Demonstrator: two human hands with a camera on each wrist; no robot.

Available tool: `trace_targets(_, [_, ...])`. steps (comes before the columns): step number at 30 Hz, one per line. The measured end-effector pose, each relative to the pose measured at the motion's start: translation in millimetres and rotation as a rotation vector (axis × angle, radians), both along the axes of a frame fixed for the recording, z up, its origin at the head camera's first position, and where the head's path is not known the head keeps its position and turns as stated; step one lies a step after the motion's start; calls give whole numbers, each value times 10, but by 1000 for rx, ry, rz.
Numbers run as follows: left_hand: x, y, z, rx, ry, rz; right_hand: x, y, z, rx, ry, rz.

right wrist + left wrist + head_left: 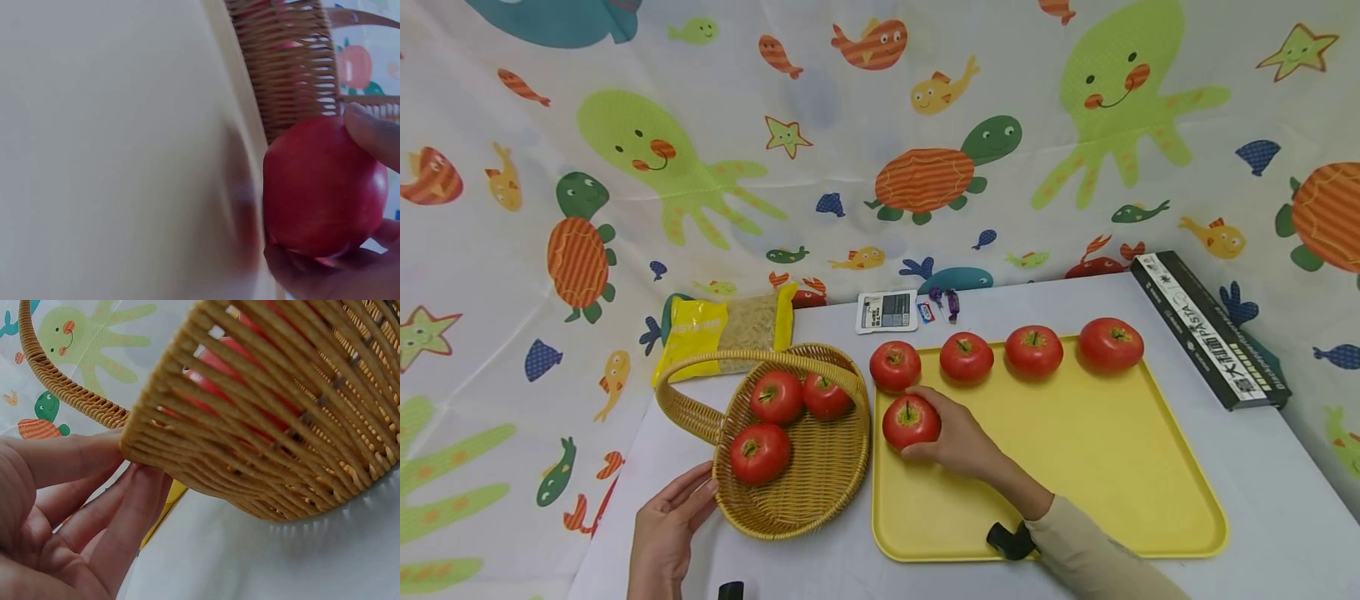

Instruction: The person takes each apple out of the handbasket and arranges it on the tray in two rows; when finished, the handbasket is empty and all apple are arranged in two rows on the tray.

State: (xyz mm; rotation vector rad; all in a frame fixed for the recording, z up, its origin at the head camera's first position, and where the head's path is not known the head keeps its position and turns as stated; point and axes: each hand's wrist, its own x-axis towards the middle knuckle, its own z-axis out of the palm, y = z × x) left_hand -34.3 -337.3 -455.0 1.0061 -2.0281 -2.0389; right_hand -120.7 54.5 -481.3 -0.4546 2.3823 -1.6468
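Note:
In the head view, my right hand (961,440) grips a red apple (911,422) over the left side of the yellow tray (1075,500). The right wrist view has thumb and fingertips curled around that apple (322,187), near the basket's woven wall. My left hand (672,525) pinches the rim of a wicker basket (827,492) at its left side; close up, thumb and fingers (140,487) meet at the rim's edge. Three apples (760,454) lie in the basket, under its arched handle. Several more apples (966,358) form a row along the tray's far edge.
Behind the basket lies a yellow packet (722,333). A white packaged card (887,312) and small wrapped sweets (952,305) sit beyond the tray. A long black pasta box (1210,329) rests at the right. A sea-animal printed cloth (850,108) hangs behind the table.

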Motion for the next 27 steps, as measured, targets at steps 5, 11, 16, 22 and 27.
trace_targets(5, [3,2,1,1,1,-1,4,-82,-64,17,3,7])
trace_targets(11, [0,6,5,-3,-1,-9,2,-146,-91,26,21,30])
trace_targets(16, [3,17,19,7,4,-5,-5,-157,-90,33,10,50])
trace_targets(22, [3,8,31,-15,-11,-3,-8,-182,-95,49,20,80])
trace_targets(27, [3,15,30,-1,5,9,22,-191,-103,56,27,90])
